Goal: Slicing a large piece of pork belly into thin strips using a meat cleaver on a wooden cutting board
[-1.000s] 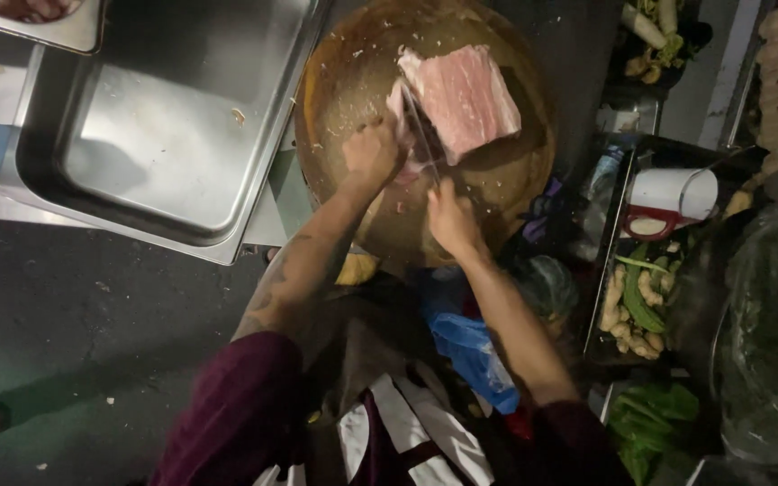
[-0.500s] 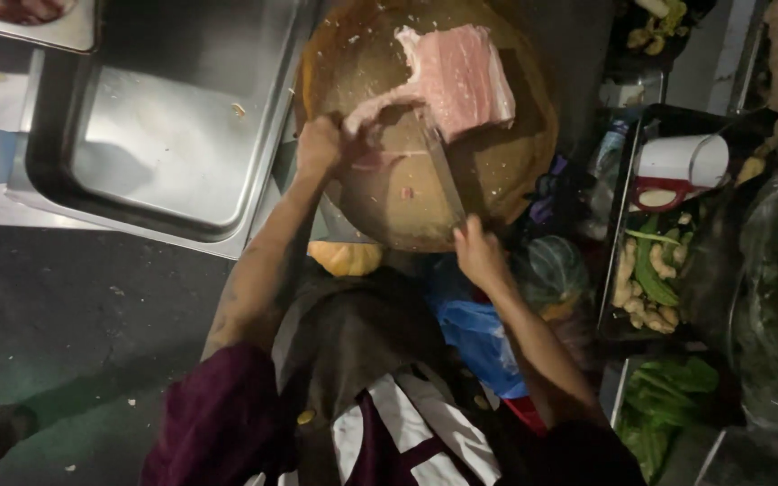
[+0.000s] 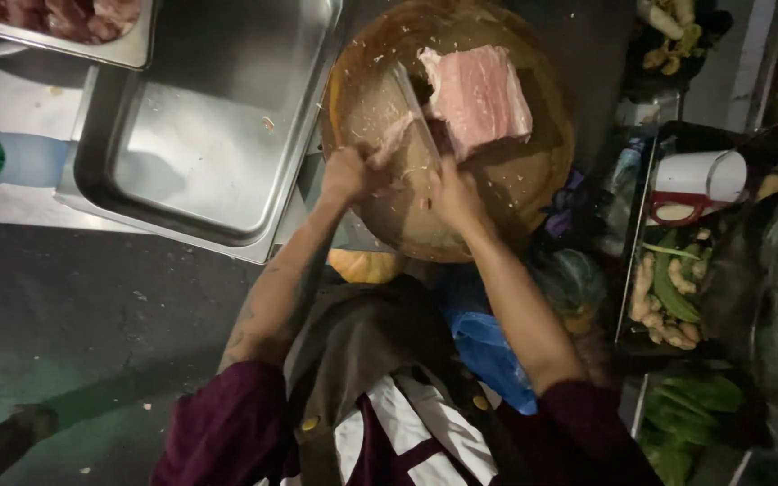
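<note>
Right hand (image 3: 457, 193) grips cleaver (image 3: 418, 112); handle hidden.

Right hand (image 3: 456, 193) is back up at the knife (image 3: 416, 112), left hand (image 3: 346, 173) now pinching the cut strip (image 3: 393, 139)

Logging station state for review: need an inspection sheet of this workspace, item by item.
Surface: round wooden chopping block, strewn with small scraps.
Job's things: slab of raw meat on the block; cleaver beside it; cut strip at the blade.
Clutter: steel tray, its floor bare; tray of meat; white cup; crate of vegetables.
Grippers: left hand on the strip; right hand grips the cleaver handle.
Cables: nothing seen.
Surroundings: dark floor.
</note>
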